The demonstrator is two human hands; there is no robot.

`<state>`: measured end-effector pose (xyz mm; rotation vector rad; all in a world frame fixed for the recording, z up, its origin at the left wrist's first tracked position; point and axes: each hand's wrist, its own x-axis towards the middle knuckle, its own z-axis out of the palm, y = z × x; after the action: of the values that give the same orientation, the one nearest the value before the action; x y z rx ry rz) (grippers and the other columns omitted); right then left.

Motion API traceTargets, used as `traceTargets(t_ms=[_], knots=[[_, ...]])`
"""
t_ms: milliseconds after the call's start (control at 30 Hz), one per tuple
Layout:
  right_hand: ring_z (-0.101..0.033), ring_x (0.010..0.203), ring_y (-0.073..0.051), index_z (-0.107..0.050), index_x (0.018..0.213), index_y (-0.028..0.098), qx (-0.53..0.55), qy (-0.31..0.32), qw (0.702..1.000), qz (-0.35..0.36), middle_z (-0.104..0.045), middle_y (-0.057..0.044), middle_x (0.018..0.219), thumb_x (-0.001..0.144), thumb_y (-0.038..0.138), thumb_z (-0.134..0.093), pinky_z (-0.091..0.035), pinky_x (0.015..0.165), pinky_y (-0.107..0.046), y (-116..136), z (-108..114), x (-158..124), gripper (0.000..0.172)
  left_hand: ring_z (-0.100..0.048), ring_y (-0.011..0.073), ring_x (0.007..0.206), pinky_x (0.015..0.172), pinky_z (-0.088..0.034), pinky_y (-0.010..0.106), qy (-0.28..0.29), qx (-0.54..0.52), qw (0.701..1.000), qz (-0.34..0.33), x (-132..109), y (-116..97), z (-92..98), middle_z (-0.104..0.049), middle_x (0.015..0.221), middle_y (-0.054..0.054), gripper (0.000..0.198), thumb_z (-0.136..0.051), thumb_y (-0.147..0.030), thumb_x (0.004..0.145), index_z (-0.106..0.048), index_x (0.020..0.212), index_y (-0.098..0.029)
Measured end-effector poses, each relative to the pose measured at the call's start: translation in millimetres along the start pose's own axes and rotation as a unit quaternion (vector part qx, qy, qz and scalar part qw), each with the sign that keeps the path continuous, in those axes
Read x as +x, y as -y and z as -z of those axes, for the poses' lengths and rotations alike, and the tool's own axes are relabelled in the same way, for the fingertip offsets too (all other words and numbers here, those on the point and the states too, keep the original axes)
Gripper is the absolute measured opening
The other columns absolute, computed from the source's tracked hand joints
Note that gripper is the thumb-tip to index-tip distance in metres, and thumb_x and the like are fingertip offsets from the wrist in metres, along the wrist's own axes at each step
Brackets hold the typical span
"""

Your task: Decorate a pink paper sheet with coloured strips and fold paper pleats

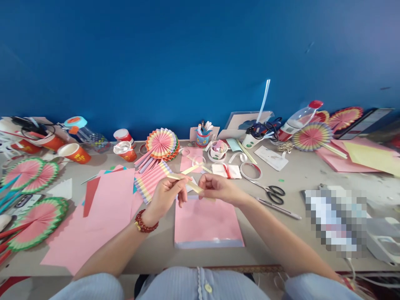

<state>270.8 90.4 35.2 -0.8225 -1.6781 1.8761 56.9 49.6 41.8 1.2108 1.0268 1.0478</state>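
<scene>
A narrow pale yellow paper strip (194,186) stretches between my two hands above the table. My left hand (168,193), with a red bead bracelet at the wrist, pinches one end. Fingers of my right hand (217,187) close on the other end. Below them lies a pink paper sheet (208,223) with pale blue bands along its edges. Left of my left hand is a pleated sheet (151,181) in pink, yellow and lilac. Just beyond my hands are more yellow strips (191,168), partly hidden, and a white packet with red (227,171).
Black-handled scissors (275,194) and a pen (279,208) lie to the right. Pink sheets (109,208) and folded paper fans (37,225) spread at left. Cups (75,153), a tape roll (251,171) and a tilted bottle (300,118) stand toward the blue wall.
</scene>
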Motion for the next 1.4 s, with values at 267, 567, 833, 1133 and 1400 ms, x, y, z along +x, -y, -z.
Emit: traceTargets(t_ms=[267,567,833,1133,1400], knots=[[-0.060,0.070,-0.015,-0.062,0.082,0.021,-0.211,-0.227,0.933,0.183,-0.065,-0.002,0.075,0.090,0.027,-0.062,-0.048,0.064,-0.027,-5,-23,-36,0.010,-0.059,0.0093,0.052,0.053,-0.047,0.023,-0.019,-0.178,0.984,0.015,-9,10,7.0,-0.073,0.080,0.004,0.023,-0.066,-0.038,0.090,-0.065,0.095,-0.016],[-0.063,0.074,-0.019,-0.061,0.103,0.024,-0.549,-0.271,0.717,0.332,-0.071,-0.006,0.085,0.089,0.009,-0.052,-0.049,0.069,-0.033,-20,-50,-46,0.023,-0.064,0.0190,0.090,0.076,-0.053,0.032,0.044,-0.243,0.963,0.105,-30,16,-25.5,-0.066,0.097,0.006,0.028,-0.066,-0.041,0.090,-0.066,0.107,-0.019],[-0.062,0.105,-0.028,-0.057,0.130,0.023,-0.434,-0.185,0.814,0.338,-0.066,-0.013,0.115,0.094,0.039,-0.052,-0.052,0.088,-0.044,3,-39,-52,0.040,-0.067,0.0196,0.077,0.074,-0.053,0.032,0.134,0.001,0.988,0.078,-22,12,-17.2,-0.070,0.080,0.005,0.031,-0.051,-0.042,0.095,-0.066,0.085,-0.017],[-0.061,0.080,-0.017,-0.065,0.093,0.023,-0.615,-0.122,0.740,0.246,-0.068,-0.002,0.080,0.098,0.020,-0.048,-0.034,0.110,-0.051,6,-46,-31,0.018,-0.059,0.0183,0.065,0.058,-0.040,0.027,0.180,0.401,0.897,-0.051,-19,6,-8.3,-0.065,0.070,0.002,0.021,-0.051,-0.025,0.090,-0.064,0.073,-0.019],[-0.055,0.066,-0.016,-0.060,0.079,0.021,-0.462,-0.170,0.848,0.196,-0.060,0.000,0.067,0.097,0.027,-0.053,-0.045,0.073,-0.029,-3,-30,-49,0.020,-0.065,0.0143,0.074,0.070,-0.049,0.023,0.149,0.322,0.934,-0.036,-21,7,23.6,-0.072,0.088,0.001,0.024,-0.048,-0.032,0.099,-0.069,0.108,-0.025]])
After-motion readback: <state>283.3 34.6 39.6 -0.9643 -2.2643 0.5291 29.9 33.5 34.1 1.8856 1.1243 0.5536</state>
